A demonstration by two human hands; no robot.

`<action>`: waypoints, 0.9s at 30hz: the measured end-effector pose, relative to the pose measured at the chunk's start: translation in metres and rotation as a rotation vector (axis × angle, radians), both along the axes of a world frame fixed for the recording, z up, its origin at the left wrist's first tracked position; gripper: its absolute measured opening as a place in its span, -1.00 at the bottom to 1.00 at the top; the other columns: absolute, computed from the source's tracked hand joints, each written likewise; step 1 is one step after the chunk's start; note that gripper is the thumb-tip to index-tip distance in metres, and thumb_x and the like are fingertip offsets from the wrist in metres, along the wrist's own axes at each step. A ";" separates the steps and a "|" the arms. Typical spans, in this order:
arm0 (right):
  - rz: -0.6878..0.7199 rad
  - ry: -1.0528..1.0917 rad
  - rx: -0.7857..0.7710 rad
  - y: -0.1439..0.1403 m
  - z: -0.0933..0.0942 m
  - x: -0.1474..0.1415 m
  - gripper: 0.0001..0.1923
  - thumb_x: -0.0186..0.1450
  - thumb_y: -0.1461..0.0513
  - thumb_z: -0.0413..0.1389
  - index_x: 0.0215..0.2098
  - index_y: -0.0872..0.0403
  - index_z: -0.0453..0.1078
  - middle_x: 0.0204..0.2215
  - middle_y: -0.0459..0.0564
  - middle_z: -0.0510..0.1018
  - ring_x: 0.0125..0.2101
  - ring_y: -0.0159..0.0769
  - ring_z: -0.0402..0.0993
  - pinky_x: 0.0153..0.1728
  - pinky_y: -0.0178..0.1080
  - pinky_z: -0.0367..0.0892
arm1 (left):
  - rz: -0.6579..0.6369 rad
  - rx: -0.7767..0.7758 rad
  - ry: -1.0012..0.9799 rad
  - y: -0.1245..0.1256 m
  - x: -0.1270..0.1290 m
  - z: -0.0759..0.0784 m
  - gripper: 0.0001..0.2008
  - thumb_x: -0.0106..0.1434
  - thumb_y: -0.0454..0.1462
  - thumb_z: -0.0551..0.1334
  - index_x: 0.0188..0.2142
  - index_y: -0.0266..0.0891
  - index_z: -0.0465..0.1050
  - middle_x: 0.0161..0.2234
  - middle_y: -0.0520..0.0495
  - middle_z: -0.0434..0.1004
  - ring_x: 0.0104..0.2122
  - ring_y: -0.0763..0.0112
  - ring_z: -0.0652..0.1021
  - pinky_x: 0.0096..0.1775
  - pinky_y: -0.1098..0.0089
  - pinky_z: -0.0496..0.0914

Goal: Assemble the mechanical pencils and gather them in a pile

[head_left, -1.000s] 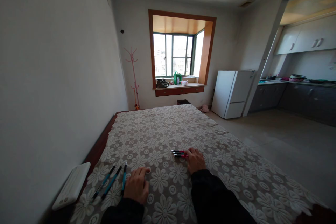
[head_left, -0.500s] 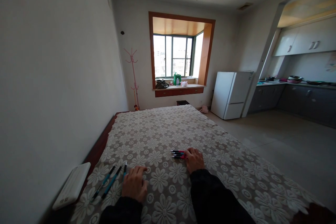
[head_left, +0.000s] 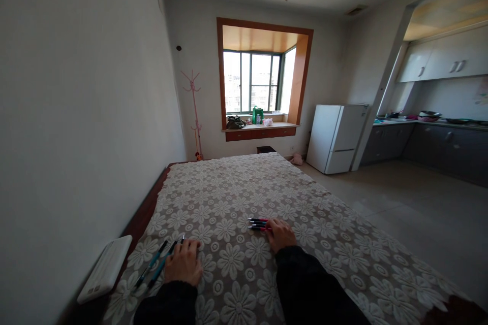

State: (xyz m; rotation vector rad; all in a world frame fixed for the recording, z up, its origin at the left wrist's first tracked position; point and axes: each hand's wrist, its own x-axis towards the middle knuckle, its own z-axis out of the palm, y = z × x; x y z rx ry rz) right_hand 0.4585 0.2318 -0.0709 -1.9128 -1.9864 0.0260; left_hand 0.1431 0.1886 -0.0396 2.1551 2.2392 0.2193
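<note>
Teal pens lie on the bench left of and partly beneath the nearer left hand, slanting away rightward, its grip hidden, while the right hand, well apart, holds red-and-black pens pointing left.

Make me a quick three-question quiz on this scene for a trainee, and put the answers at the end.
1. True or false: the left hand is closer to the teal pens than the right hand is.

2. What covers the surface around the hands?
A) Sheets of newspaper
B) A flower-patterned cloth
C) A clear glass sheet

3. Fill in the blank: the pink coat stand stands to the ___ of the window in the picture.

Key: 1. True. 2. B. 3. Left.
</note>
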 end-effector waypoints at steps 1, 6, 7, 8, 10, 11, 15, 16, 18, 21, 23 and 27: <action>0.000 0.008 0.000 -0.001 0.001 0.000 -0.89 0.35 0.26 0.08 -0.21 0.00 0.45 -0.15 0.01 0.56 -0.08 -0.16 0.43 -0.10 -0.20 0.17 | 0.010 -0.018 0.006 0.001 -0.002 -0.001 -0.59 0.18 -0.40 0.07 -0.01 -0.13 0.45 0.04 -0.16 0.46 0.05 0.08 0.39 -0.05 0.11 0.30; 0.005 0.044 0.041 -0.002 0.000 -0.002 -0.87 0.36 0.22 0.08 -0.16 0.00 0.44 -0.14 0.03 0.57 -0.07 -0.15 0.43 -0.05 -0.18 0.17 | -0.060 -0.057 -0.050 0.008 -0.009 -0.009 -0.53 0.14 -0.52 0.02 -0.04 -0.17 0.45 0.04 -0.14 0.43 0.01 0.19 0.41 -0.02 0.24 0.32; 0.012 0.047 0.049 -0.001 0.000 -0.001 -0.87 0.37 0.21 0.07 -0.16 0.01 0.45 -0.14 0.03 0.57 -0.06 -0.15 0.43 -0.05 -0.18 0.17 | -0.081 -0.050 -0.072 0.009 -0.009 -0.011 -0.52 0.12 -0.55 0.02 -0.05 -0.17 0.45 0.05 -0.12 0.43 0.01 0.23 0.42 0.01 0.27 0.30; 0.023 0.051 0.055 -0.001 0.000 -0.001 -0.86 0.37 0.21 0.07 -0.16 0.01 0.45 -0.14 0.03 0.57 -0.06 -0.15 0.43 -0.05 -0.18 0.18 | -0.099 -0.040 -0.099 0.010 -0.009 -0.012 -0.50 0.10 -0.57 0.01 -0.07 -0.16 0.46 0.06 -0.11 0.42 0.01 0.25 0.41 0.04 0.29 0.29; 0.057 0.071 0.073 -0.001 0.000 -0.001 -0.85 0.36 0.21 0.06 -0.16 0.00 0.46 -0.14 0.03 0.57 -0.07 -0.16 0.44 -0.04 -0.17 0.19 | -0.127 -0.007 -0.181 0.011 -0.007 -0.014 -0.49 0.06 -0.61 0.01 -0.12 -0.17 0.47 0.08 -0.08 0.40 0.04 0.30 0.41 0.10 0.32 0.26; 0.081 0.091 0.092 -0.001 0.000 -0.002 -0.84 0.36 0.22 0.05 -0.16 0.01 0.46 -0.14 0.04 0.58 -0.08 -0.16 0.44 -0.04 -0.16 0.20 | -0.144 0.020 -0.236 0.011 -0.006 -0.014 -0.47 0.03 -0.62 0.00 -0.13 -0.17 0.47 0.10 -0.08 0.38 0.06 0.31 0.40 0.14 0.31 0.24; 0.254 0.238 0.221 -0.008 0.005 -0.014 -0.81 0.38 0.22 -0.01 -0.25 0.03 0.46 -0.21 0.06 0.57 -0.11 -0.17 0.43 -0.04 -0.18 0.24 | -0.224 0.183 -0.555 0.008 0.003 -0.014 -0.45 -0.04 -0.62 -0.01 -0.16 -0.18 0.49 0.18 -0.08 0.32 0.19 0.29 0.33 0.21 0.22 0.24; 0.316 0.285 0.241 -0.010 0.006 -0.019 -0.79 0.39 0.22 -0.02 -0.27 0.04 0.45 -0.25 0.05 0.56 -0.14 -0.19 0.44 -0.07 -0.19 0.26 | -0.233 0.208 -0.656 0.007 0.006 -0.014 -0.47 -0.03 -0.59 0.00 -0.17 -0.17 0.49 0.20 -0.08 0.30 0.22 0.26 0.32 0.15 0.22 0.32; 0.430 0.371 0.216 -0.017 0.009 -0.031 -0.77 0.40 0.18 -0.02 -0.30 0.05 0.45 -0.35 0.02 0.53 -0.28 -0.25 0.43 -0.20 -0.24 0.29 | -0.219 0.220 -0.858 0.005 0.013 -0.014 -0.54 0.01 -0.51 0.03 -0.16 -0.16 0.49 0.23 -0.09 0.27 0.24 0.19 0.30 -0.05 0.28 0.48; 0.564 0.451 0.090 -0.027 0.010 -0.049 -0.75 0.39 0.11 0.03 -0.33 0.05 0.45 -0.41 -0.04 0.50 -0.37 -0.31 0.41 -0.29 -0.28 0.29 | -0.179 0.202 -1.099 0.002 0.022 -0.018 -0.64 0.07 -0.38 0.08 -0.14 -0.19 0.46 0.26 -0.16 0.26 0.22 0.13 0.36 -0.23 0.38 0.52; 0.608 0.491 0.018 -0.033 0.010 -0.059 -0.77 0.37 0.09 0.07 -0.30 0.05 0.47 -0.40 -0.05 0.51 -0.38 -0.33 0.41 -0.30 -0.29 0.29 | -0.199 0.173 -1.217 0.001 0.026 -0.021 -0.65 0.09 -0.32 0.12 -0.10 -0.21 0.41 0.26 -0.21 0.26 0.16 0.13 0.44 -0.19 0.36 0.52; 0.658 0.610 -0.114 -0.044 0.010 -0.073 -0.83 0.31 0.14 0.14 -0.22 0.05 0.47 -0.38 -0.08 0.55 -0.39 -0.35 0.44 -0.32 -0.31 0.30 | -0.300 0.051 -1.391 -0.003 0.034 -0.029 -0.47 0.09 -0.25 0.25 0.08 -0.14 0.24 0.25 -0.24 0.28 0.11 0.15 0.49 -0.06 0.27 0.51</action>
